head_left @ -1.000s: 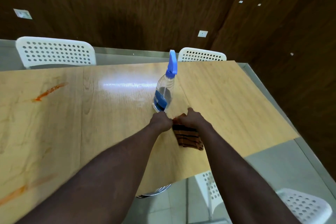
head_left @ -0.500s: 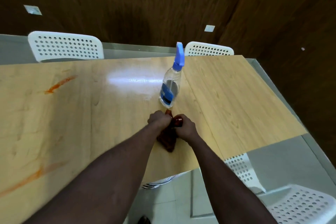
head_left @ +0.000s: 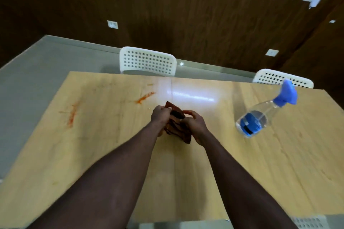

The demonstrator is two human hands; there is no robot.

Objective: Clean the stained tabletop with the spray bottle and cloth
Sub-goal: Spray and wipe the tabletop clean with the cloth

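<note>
A brown striped cloth (head_left: 176,122) is bunched between both hands above the middle of the light wooden tabletop (head_left: 111,145). My left hand (head_left: 159,116) grips its left side and my right hand (head_left: 193,123) grips its right side. A clear spray bottle (head_left: 260,119) with a blue nozzle and blue label stands on the table to the right, apart from my hands. Orange-red stains mark the table: one streak (head_left: 144,98) just left of the cloth and a longer one (head_left: 73,115) further left.
Two white perforated chairs stand at the table's far edge, one (head_left: 148,61) in the middle and one (head_left: 279,78) at the right. Another chair's seat (head_left: 309,222) shows at the bottom right. Dark wood walls rise behind, and grey floor lies to the left.
The view has swung left, so the bottle now sits to the right and the stains lie ahead. Both hands have lifted the cloth off the table and bunched it between them.
</note>
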